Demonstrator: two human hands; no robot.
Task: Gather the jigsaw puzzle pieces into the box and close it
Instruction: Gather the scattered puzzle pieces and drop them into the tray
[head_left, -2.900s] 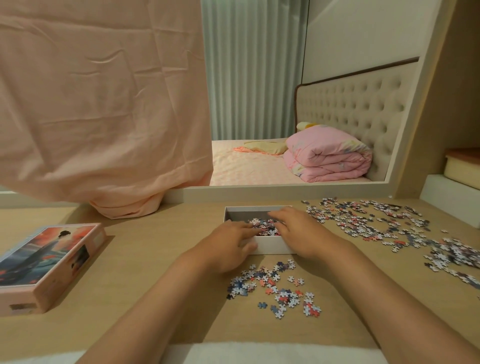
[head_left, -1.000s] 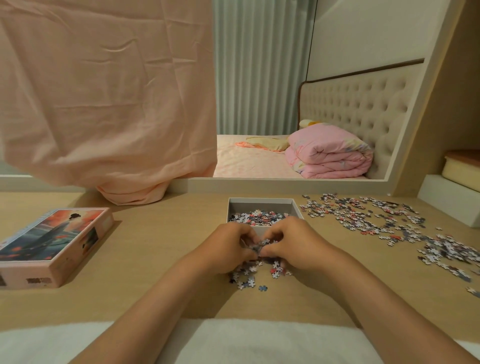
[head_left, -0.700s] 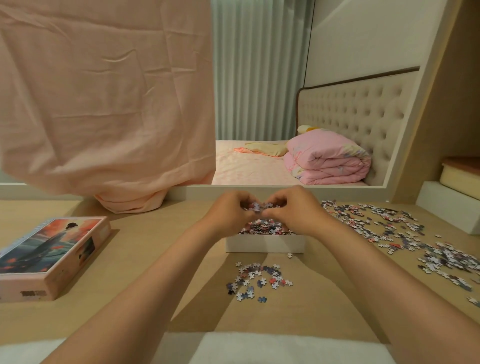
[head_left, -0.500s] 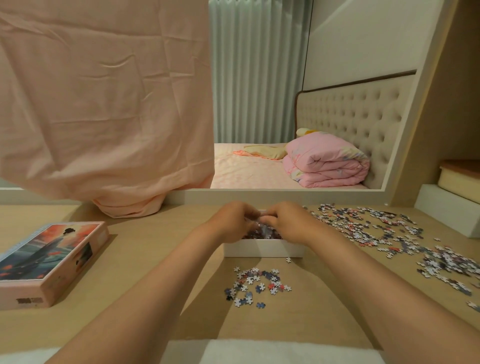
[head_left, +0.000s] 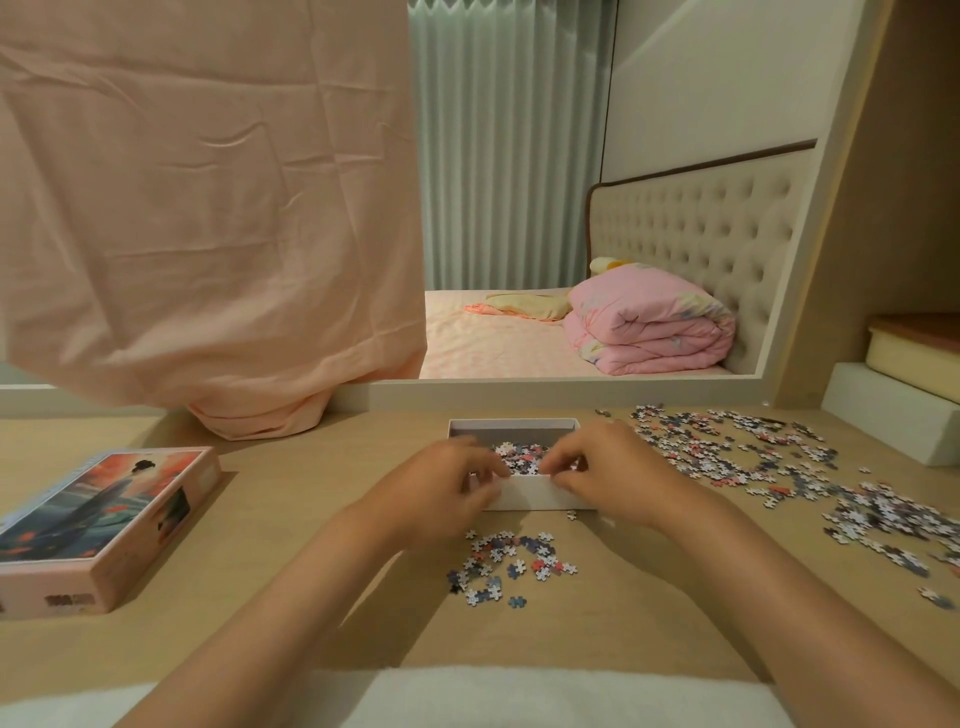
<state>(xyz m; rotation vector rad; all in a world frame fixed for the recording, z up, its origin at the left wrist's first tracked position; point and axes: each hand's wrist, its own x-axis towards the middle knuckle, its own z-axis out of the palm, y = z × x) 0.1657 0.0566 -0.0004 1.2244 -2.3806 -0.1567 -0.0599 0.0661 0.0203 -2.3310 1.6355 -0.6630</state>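
Note:
A shallow white box (head_left: 535, 496) stands at the middle of the wooden desk with a heap of puzzle pieces (head_left: 519, 457) inside. My left hand (head_left: 441, 488) and my right hand (head_left: 608, 478) hover side by side over its near rim, fingers loosely bent towards the heap. I see no piece between the fingers of either hand. A small scatter of loose pieces (head_left: 509, 564) lies just in front of the box. A much larger spread of pieces (head_left: 753, 457) covers the desk to the right. The box lid (head_left: 98, 519), pink with a printed picture, lies at the left.
A peach cloth (head_left: 208, 208) hangs down onto the desk's back left. A white ledge (head_left: 571, 387) runs behind the box. White and cream blocks (head_left: 893, 415) stand at the far right. A white towel (head_left: 519, 696) lies along the near edge.
My hands scooped a handful from the near pile, lifted it over the box and lowered it in. They now sit at the box's near rim, and the near pile is smaller.

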